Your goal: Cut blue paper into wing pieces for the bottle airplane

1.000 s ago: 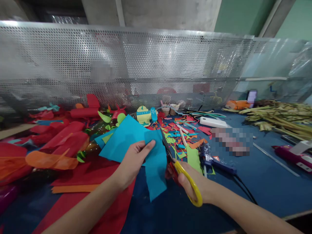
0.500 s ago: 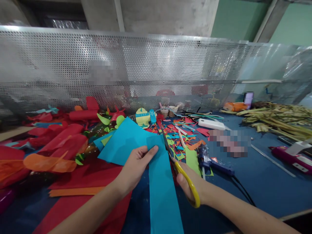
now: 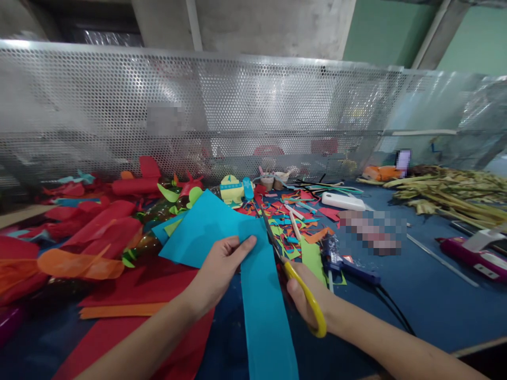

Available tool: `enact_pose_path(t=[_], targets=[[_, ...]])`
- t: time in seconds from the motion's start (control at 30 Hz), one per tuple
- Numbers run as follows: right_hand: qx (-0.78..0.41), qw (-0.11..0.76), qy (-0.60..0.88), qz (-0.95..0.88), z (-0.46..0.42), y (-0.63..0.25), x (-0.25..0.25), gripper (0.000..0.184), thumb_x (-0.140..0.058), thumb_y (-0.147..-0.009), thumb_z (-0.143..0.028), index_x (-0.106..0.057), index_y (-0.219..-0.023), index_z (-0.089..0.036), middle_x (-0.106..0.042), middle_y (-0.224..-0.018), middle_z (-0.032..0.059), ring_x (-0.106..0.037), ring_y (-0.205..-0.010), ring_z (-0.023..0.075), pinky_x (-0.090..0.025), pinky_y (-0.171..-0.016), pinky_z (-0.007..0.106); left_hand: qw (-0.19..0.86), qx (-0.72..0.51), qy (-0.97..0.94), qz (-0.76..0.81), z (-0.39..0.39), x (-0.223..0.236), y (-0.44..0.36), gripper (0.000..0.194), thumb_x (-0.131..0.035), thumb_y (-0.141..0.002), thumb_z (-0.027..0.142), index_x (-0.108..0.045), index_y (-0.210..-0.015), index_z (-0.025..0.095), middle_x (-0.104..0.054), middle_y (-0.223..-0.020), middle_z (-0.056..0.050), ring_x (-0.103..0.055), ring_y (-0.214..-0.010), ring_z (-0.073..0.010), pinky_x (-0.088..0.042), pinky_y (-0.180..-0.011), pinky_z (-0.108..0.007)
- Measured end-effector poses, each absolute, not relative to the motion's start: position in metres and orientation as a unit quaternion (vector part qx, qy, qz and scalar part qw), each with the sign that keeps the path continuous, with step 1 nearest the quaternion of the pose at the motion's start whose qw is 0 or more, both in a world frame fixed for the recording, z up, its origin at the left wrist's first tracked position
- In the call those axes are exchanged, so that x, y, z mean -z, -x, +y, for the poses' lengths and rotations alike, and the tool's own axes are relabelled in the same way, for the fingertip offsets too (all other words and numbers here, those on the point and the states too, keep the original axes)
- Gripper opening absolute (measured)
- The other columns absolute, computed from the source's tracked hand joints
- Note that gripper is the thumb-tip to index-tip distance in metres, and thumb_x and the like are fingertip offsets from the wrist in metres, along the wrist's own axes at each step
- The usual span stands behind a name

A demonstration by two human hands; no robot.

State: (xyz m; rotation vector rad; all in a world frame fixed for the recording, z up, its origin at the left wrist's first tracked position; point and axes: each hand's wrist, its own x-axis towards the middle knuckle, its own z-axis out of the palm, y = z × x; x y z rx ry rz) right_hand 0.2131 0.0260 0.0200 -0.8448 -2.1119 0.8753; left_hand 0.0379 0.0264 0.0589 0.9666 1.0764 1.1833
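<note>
Turquoise paper (image 3: 222, 227) is held just above the blue desk (image 3: 428, 295), with a long strip of it hanging toward the camera and running off the bottom edge of the frame. The left hand (image 3: 219, 269) pinches the sheet near its middle: the thumb lies on top, the fingers (image 3: 241, 245) close around it, and the fingertips underneath are hidden by the paper. The right hand (image 3: 312, 301) grips the yellow-handled scissors (image 3: 293, 269), fingers closed through the loop, and the lower part of the handle is covered by the hand. The blades lie along the sheet's right edge; whether they are parted or closed is hard to make out against the clutter behind.

Beyond the scissors, a heap of paper scraps (image 3: 293, 216) in red, green and orange covers the desk. A blue glue gun (image 3: 348, 264) lies just to the right of the right hand, its cord trailing off behind the forearm. Red paper rolls (image 3: 99, 221) pile up on the left, partly cut off by the frame. A perforated metal screen (image 3: 237, 105) stands behind, blurring whatever is beyond it. Dried leaves (image 3: 455, 192) lie far right.
</note>
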Motion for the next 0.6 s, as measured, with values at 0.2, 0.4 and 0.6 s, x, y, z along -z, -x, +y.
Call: enact_pose_path(t=[0.2,0.4,0.6], targets=[[-0.356,0.346,0.302,-0.814,0.0274,-0.2142,-0.0214,0.063,-0.012,-0.081,-0.078,-0.036,-0.069,-0.021,-0.036,-0.056,-0.0036,-0.027,-0.049,0.0098,-0.023,-0.045,0.025,0.588,-0.511,-0.426,0.46,0.029,-0.0609,-0.0352,0.035,-0.08,-0.057,0.046,-0.062,-0.059,0.016,-0.063,-0.054,0.0,-0.054,-0.047,-0.0115,-0.047,-0.049,-0.023],[-0.387,0.327,0.326,-0.798,0.0271,-0.2158,-0.0221,0.063,-0.016,-0.079,-0.08,-0.034,-0.07,-0.021,-0.033,-0.055,-0.0048,-0.024,-0.049,0.0087,-0.02,-0.043,0.024,0.555,-0.508,-0.452,0.48,0.031,-0.0613,-0.0304,0.035,-0.076,-0.062,0.048,-0.065,-0.061,0.016,-0.06,-0.051,0.001,-0.053,-0.048,-0.012,-0.046,-0.05,-0.024],[-0.399,0.325,0.336,-0.789,0.0288,-0.2162,-0.0197,0.063,-0.018,-0.077,-0.081,-0.033,-0.068,-0.021,-0.033,-0.055,-0.0045,-0.026,-0.047,0.0081,-0.02,-0.042,0.023,0.548,-0.506,-0.454,0.488,0.0315,-0.0637,-0.0277,0.035,-0.077,-0.061,0.047,-0.06,-0.055,0.017,-0.061,-0.051,0.002,-0.052,-0.045,-0.0108,-0.045,-0.048,-0.023]])
